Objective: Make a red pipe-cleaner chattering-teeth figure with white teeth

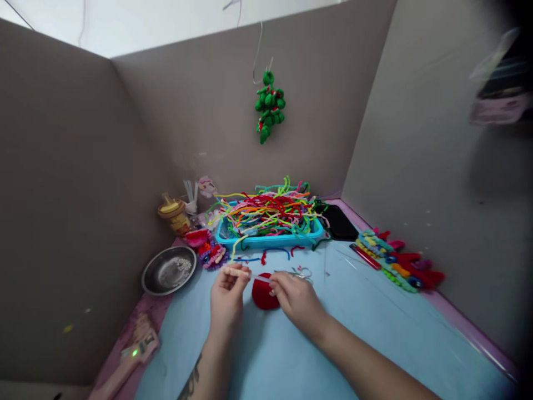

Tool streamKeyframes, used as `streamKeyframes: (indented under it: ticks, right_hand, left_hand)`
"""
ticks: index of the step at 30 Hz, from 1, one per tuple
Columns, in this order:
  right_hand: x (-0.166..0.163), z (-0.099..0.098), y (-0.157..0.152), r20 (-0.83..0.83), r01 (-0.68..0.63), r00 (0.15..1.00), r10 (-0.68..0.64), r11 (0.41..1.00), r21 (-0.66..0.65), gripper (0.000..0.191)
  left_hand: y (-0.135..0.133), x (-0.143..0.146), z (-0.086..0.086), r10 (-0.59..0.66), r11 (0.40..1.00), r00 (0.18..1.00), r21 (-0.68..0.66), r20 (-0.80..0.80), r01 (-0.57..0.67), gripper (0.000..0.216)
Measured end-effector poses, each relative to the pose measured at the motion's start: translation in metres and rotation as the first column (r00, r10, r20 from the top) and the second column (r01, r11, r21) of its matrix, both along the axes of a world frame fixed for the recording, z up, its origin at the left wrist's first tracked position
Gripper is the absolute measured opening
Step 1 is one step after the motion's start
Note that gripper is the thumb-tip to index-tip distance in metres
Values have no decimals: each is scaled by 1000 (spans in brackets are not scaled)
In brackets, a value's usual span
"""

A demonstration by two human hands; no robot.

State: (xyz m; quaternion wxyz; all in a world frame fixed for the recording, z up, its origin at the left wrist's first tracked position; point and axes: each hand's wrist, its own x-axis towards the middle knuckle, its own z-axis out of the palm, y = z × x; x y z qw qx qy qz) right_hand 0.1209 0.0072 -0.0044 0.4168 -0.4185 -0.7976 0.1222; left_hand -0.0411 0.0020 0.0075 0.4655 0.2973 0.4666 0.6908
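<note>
My left hand (228,291) is closed, its fingers pinching a pale cream pipe cleaner (236,272) whose yellowish end (234,249) curves up and away. A thin whitish, translucent strip (260,278) stretches between both hands. My right hand (297,297) is closed on the strip's right end with thumb and fingertips. Behind the hands, a round red piece (264,294) lies on the blue table cover, partly hidden by the right fingers. Just beyond the right hand rests a pair of scissors (303,273), largely covered by it.
A blue tray (266,243) heaped with coloured pipe cleaners stands at the back. At left are a metal bowl (152,278) with small white bits and a glue gun (137,353) with a green light. Fuzzy colourful pieces (400,261) and a black phone-like slab (339,222) lie right.
</note>
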Motion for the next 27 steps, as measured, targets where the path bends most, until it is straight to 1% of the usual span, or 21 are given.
streamKeyframes:
  ticks: [2, 3, 5, 7, 9, 11, 13, 14, 15, 16, 17, 18, 19, 20, 21, 22, 24, 27]
  right_hand:
    - [7, 0, 8, 26, 43, 999, -43, 999, 8, 17]
    - [12, 0, 13, 45, 86, 995, -87, 996, 23, 17]
    - [26, -1, 26, 69, 163, 984, -165, 986, 23, 15]
    - [42, -5, 40, 133, 250, 959, -249, 968, 6, 14]
    - [56, -10, 52, 245, 320, 919, -309, 947, -9, 13]
    - [67, -15, 59, 355, 364, 876, -326, 930, -46, 13]
    - [70, -17, 61, 390, 408, 852, -349, 910, -77, 13]
    - [68, -16, 59, 366, 412, 860, -355, 907, -90, 11]
    - [65, -14, 57, 309, 397, 884, -350, 912, -104, 8]
    - [60, -10, 53, 222, 350, 922, -318, 928, -126, 7]
    - [53, -7, 49, 107, 254, 965, -239, 953, -163, 11]
    - [46, -3, 44, -39, 135, 988, -147, 967, -218, 16]
    - [38, 0, 38, -180, -6, 983, -47, 958, -286, 22]
    - [31, 2, 34, -302, -134, 953, 29, 933, -334, 27]
    - [24, 4, 29, -384, -220, 921, 70, 906, -361, 30]
    - [19, 4, 26, -436, -259, 897, 73, 886, -384, 30]
    - [13, 4, 21, -505, -299, 862, 44, 848, -437, 28]
    - [11, 3, 19, -563, -337, 826, -10, 793, -508, 23]
  left_hand:
    - [6, -10, 5, 87, 994, 993, 61, 81, -92, 37]
    - [9, -15, 7, 120, 987, 986, 92, 117, -131, 36]
    - [13, -23, 11, 139, 978, 979, 131, 151, -159, 35]
    - [13, -26, 12, 121, 980, 986, 141, 117, -137, 34]
    - [11, -23, 11, 65, 992, 998, 110, -11, -64, 33]
    - [7, -15, 9, -19, 999, 975, 43, -221, 29, 32]
    - [3, -7, 8, -96, 994, 894, 5, -438, 110, 28]
    - [1, -3, 8, -111, 990, 845, 13, -524, 138, 25]
    - [0, 0, 7, -107, 987, 799, 33, -591, 157, 22]
    - [-1, 2, 7, -88, 984, 762, 63, -642, 167, 19]
    - [-2, 4, 7, -68, 981, 731, 90, -679, 174, 17]
    - [-2, 5, 7, -53, 977, 707, 111, -705, 184, 17]
    - [-2, 5, 6, -47, 972, 688, 127, -725, 200, 16]
    - [-3, 5, 5, -49, 966, 670, 137, -740, 221, 17]
    - [-3, 5, 5, -56, 959, 655, 142, -753, 245, 17]
    - [-4, 4, 5, -63, 953, 642, 144, -764, 266, 17]
    - [-5, 4, 6, -64, 946, 625, 153, -778, 287, 16]
    - [-6, 3, 8, -70, 946, 633, 150, -771, 288, 14]
